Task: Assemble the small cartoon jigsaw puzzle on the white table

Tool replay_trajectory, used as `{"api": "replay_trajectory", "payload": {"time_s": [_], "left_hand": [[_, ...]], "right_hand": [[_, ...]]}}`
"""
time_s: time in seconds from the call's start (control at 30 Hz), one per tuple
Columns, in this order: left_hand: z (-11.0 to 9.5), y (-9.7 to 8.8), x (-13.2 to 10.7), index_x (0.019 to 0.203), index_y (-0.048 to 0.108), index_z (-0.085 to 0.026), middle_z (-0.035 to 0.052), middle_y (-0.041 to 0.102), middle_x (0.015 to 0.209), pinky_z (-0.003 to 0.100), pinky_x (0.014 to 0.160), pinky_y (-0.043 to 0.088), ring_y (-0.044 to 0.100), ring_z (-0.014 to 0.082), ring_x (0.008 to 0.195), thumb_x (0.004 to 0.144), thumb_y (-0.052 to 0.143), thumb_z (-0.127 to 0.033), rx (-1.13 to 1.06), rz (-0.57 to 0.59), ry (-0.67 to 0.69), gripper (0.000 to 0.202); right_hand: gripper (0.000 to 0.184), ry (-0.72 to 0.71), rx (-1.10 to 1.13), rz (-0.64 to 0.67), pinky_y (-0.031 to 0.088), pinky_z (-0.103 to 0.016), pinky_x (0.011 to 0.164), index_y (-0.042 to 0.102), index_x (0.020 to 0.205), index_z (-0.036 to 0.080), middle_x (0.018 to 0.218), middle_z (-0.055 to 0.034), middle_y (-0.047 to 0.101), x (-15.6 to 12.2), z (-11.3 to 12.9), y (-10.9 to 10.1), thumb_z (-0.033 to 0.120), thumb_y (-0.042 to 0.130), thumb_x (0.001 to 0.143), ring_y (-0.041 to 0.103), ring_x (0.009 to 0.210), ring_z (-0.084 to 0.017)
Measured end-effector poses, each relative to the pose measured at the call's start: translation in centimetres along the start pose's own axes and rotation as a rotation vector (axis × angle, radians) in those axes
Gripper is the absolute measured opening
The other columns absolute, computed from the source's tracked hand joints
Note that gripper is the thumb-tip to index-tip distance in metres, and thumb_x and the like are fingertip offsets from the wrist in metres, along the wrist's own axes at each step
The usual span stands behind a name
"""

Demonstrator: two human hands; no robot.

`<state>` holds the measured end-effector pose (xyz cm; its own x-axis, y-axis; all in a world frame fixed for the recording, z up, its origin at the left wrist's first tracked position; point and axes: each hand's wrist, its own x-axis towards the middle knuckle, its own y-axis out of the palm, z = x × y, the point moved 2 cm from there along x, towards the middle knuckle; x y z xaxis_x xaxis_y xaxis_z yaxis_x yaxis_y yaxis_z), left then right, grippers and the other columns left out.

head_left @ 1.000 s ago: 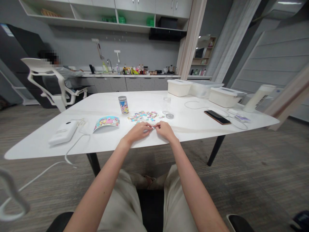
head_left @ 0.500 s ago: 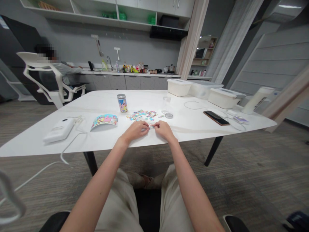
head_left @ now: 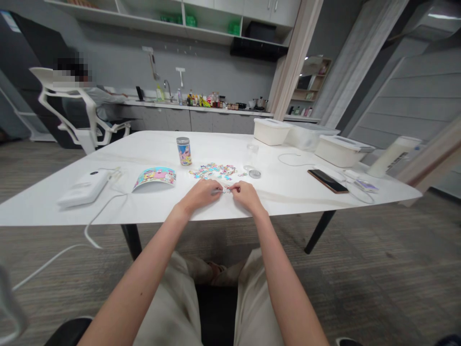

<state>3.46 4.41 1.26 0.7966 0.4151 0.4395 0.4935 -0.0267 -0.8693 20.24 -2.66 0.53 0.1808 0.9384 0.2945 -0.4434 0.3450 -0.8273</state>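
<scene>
Your left hand [head_left: 203, 196] and right hand [head_left: 248, 196] meet just in from the middle of the bench's near edge. The fingers of both are closed to a pinch on a few small, colourful pieces [head_left: 226, 190], which lie between your fingertips, low over the bench [head_left: 219, 212] or on it; they are too small for you to tell whether they are joined. Your left fingers hold the left side of them, your right fingers the right side.

Just beyond your hands, toward the far edge, you have a loose, flat pile [head_left: 213, 171] of similar pieces. A round lid [head_left: 255, 174] lies right of the pile, with a clear jar [head_left: 252, 153] behind it, nearer the far edge. Behind the pile's left end stands a printed can [head_left: 184, 153], upright with its silver top on.

To the left, a curved picture card [head_left: 155, 178] rests on the bench with its middle bowed up. Farther along, toward the left edge, lies a white device [head_left: 84, 189]; a cable [head_left: 88, 230] hangs over the near edge there.

Toward the right edge, a phone [head_left: 327, 181] lies flat, and a white bottle [head_left: 394, 156] leans in the view beyond it. Three boxes [head_left: 272, 131] line the far right corner.
</scene>
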Motion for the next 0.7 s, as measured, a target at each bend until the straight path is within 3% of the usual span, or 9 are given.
{"api": "replay_trajectory", "payload": {"time_s": [0.2, 0.7], "left_hand": [[0.6, 0.59, 0.36, 0.093, 0.07, -0.017, 0.0085, 0.067, 0.098, 0.034, 0.087, 0.048, 0.062, 0.0222, 0.094, 0.084, 0.06, -0.032, 0.016, -0.052, -0.028, 0.02], [0.74, 0.57, 0.56, 0.083, 0.069, -0.018, 0.006, 0.065, 0.09, 0.033, 0.084, 0.047, 0.06, 0.02, 0.09, 0.081, 0.062, -0.028, -0.148, -0.019, -0.008, 0.013]], "right_hand": [[0.028, 0.011, 0.012, -0.009, 0.046, -0.026, 0.083, 0.077, 0.096, 0.018, 0.1, -0.0069, 0.074, -0.07, 0.03, -0.05, 0.015, 0.051, 0.083, 0.065, 0.089, -0.018], [0.029, -0.019, -0.002, -0.002, 0.044, -0.027, 0.087, 0.075, 0.095, 0.017, 0.102, -0.008, 0.072, -0.51, 0.49, -0.27, 0.012, 0.049, 0.084, 0.064, 0.093, -0.019]]}}
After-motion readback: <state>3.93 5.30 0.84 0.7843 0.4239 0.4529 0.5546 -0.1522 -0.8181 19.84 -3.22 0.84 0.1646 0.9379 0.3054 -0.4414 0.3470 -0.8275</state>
